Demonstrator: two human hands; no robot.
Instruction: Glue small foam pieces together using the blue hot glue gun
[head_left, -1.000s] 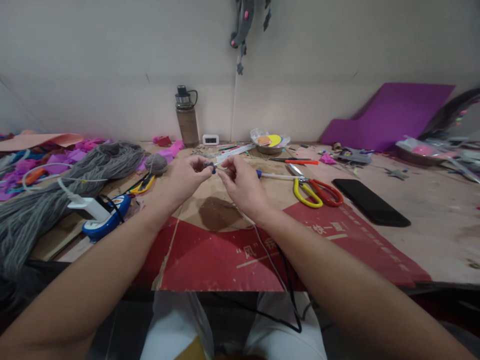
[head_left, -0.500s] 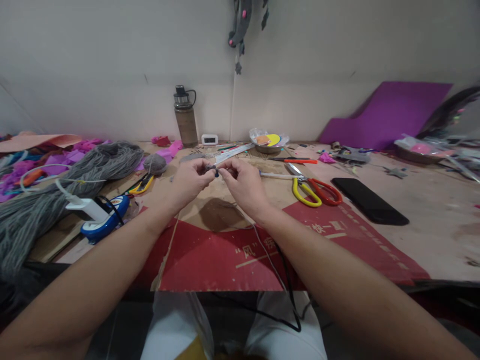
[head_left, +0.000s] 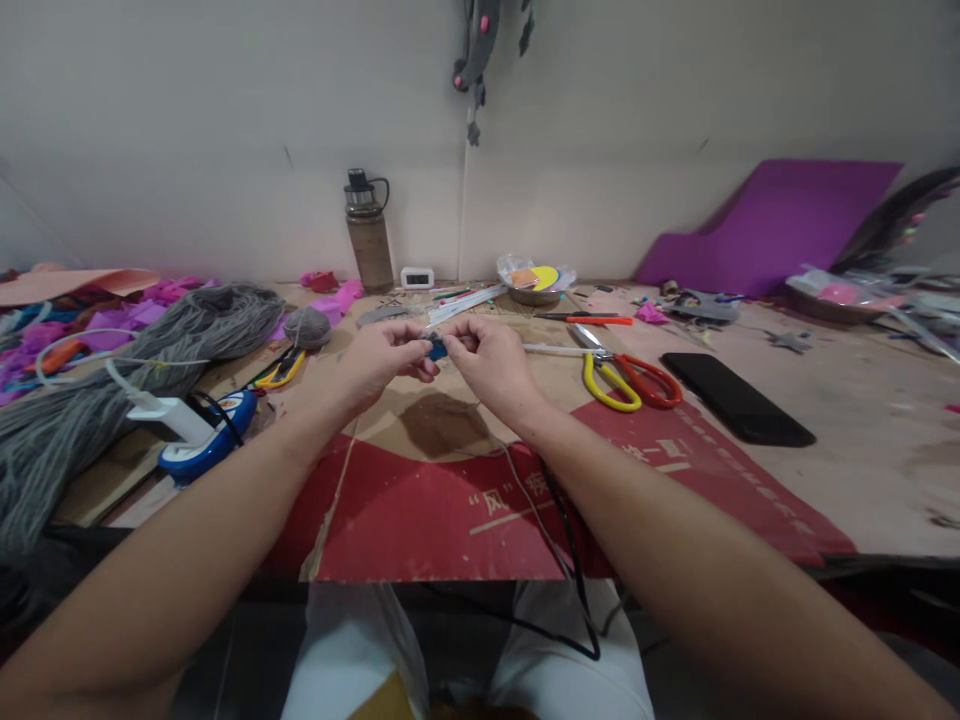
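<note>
In the head view, I am working above flattened cardboard (head_left: 442, 515), plain brown paperboard giving way to glossy red print toward me. On my left a thick hank of grey yarn (head_left: 214, 335) is sprawling in soft, loose strands, and a round, fuzzy yarn ball (head_left: 307, 327) is sitting beside its far end. On my right, scissors (head_left: 631, 384) with looped yellow and red handles are lying partly across the cardboard, near a flat, smooth black phone (head_left: 735, 398); a stiff-looking purple sheet (head_left: 776, 230) is leaning against the wall. My left hand (head_left: 384, 358) is pinching a small blue-and-grey piece (head_left: 436, 346) between thumb and forefinger, its other fingers curling loosely below. My right hand (head_left: 491, 362) is pinching the same piece from the other side, so it is hanging between my fingertips, above the cardboard; its exact shape is too small to tell. Beyond my hands, a shallow dish (head_left: 536, 298) is holding clear crinkled plastic, a yellow disc (head_left: 546, 278) and an orange piece (head_left: 523, 279). Farther right, a brown dish (head_left: 829, 312) is holding something pink (head_left: 838, 293) under clear plastic. A translucent brownish bottle (head_left: 370, 245) is standing capped by the wall.
</note>
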